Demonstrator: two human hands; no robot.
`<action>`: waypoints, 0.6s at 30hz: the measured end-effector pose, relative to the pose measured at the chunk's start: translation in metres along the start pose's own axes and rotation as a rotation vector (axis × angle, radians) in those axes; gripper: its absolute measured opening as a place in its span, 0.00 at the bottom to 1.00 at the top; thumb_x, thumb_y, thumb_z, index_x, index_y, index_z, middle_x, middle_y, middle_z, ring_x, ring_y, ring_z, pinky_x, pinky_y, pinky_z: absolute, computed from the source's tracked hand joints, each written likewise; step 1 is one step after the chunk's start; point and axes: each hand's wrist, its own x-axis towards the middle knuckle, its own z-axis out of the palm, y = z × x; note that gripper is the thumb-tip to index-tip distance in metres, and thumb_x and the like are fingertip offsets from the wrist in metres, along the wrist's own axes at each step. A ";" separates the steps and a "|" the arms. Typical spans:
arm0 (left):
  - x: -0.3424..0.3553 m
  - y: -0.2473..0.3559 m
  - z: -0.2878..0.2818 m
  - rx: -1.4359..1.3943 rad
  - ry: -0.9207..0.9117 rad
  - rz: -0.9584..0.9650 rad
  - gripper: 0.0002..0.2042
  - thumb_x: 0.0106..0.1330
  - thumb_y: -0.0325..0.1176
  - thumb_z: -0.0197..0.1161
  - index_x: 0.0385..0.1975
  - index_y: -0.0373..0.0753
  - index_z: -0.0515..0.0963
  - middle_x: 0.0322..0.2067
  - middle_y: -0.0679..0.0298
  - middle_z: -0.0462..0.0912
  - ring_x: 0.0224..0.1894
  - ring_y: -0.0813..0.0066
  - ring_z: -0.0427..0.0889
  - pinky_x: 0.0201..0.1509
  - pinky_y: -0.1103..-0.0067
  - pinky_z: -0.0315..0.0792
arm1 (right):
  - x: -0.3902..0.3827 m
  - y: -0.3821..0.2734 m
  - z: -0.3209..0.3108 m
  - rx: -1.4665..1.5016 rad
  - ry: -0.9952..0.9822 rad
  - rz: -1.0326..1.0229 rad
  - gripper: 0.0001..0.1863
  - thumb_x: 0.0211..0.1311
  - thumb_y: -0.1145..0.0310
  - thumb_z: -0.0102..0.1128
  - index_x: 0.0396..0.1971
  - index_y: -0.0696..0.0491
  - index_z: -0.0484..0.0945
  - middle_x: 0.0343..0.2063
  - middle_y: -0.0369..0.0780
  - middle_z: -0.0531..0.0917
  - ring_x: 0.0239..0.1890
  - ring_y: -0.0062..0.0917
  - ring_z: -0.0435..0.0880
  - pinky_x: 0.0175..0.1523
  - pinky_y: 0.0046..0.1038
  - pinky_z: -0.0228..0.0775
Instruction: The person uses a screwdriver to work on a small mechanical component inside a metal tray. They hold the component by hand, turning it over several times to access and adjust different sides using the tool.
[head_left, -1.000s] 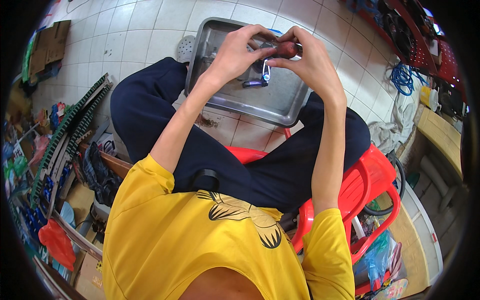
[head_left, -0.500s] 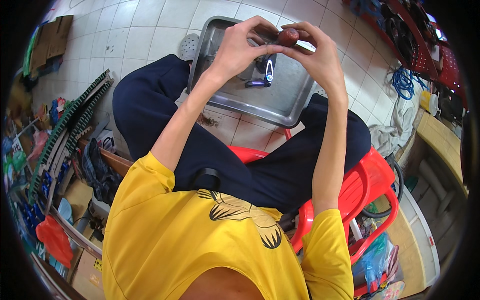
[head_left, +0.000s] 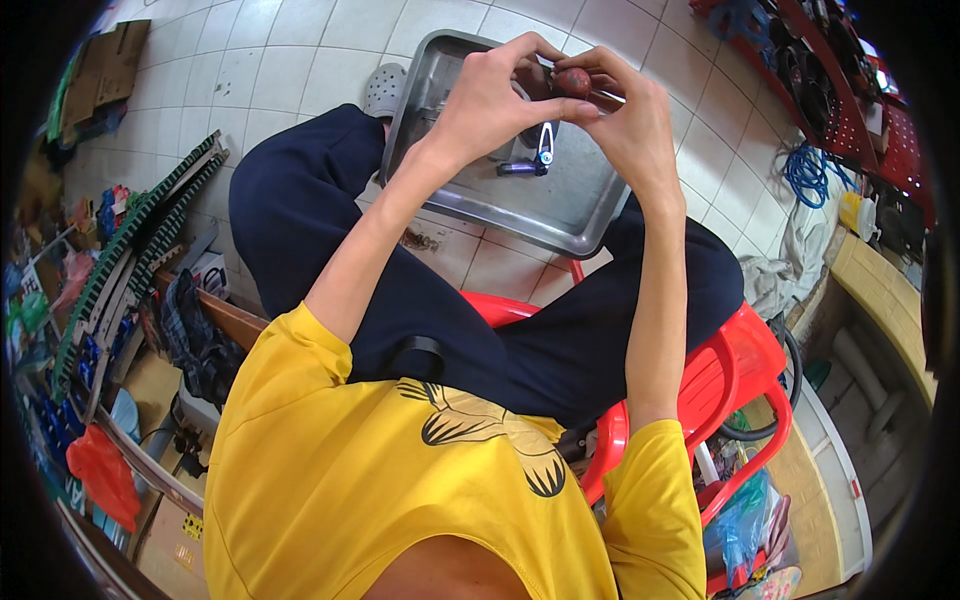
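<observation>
With the right hand (head_left: 637, 115) curled around the red-brown knob (head_left: 572, 82) over the tray (head_left: 575, 195) and the left hand (head_left: 490, 100) curved beside it, the latter's grip impossible to tell, apply light, even pressure.

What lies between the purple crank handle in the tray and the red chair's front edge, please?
Between the purple crank handle and the red chair, the head view shows the metal tray's bottom and near rim, then pale floor tiles.

Left hand (head_left: 488, 108) and right hand (head_left: 637, 120) curl close together
</observation>
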 end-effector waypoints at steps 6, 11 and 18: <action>0.004 -0.001 -0.001 -0.241 0.070 -0.102 0.17 0.76 0.44 0.64 0.50 0.35 0.80 0.33 0.61 0.89 0.31 0.79 0.85 0.37 0.83 0.77 | -0.001 0.005 -0.007 0.061 0.058 0.025 0.23 0.51 0.82 0.74 0.50 0.54 0.86 0.39 0.42 0.90 0.45 0.28 0.91 0.54 0.29 0.84; 0.006 -0.007 0.000 -0.152 0.096 -0.096 0.16 0.78 0.45 0.60 0.48 0.36 0.81 0.34 0.59 0.89 0.32 0.77 0.86 0.37 0.80 0.78 | -0.002 0.003 -0.010 0.059 0.078 0.009 0.23 0.52 0.81 0.75 0.51 0.53 0.86 0.39 0.41 0.90 0.46 0.27 0.91 0.54 0.28 0.84; -0.005 -0.041 0.025 0.632 0.072 0.163 0.07 0.67 0.32 0.66 0.42 0.40 0.83 0.37 0.60 0.83 0.43 0.56 0.83 0.47 0.63 0.78 | -0.001 0.005 -0.016 0.002 0.194 0.055 0.21 0.53 0.79 0.76 0.49 0.54 0.86 0.36 0.42 0.90 0.44 0.28 0.91 0.53 0.29 0.84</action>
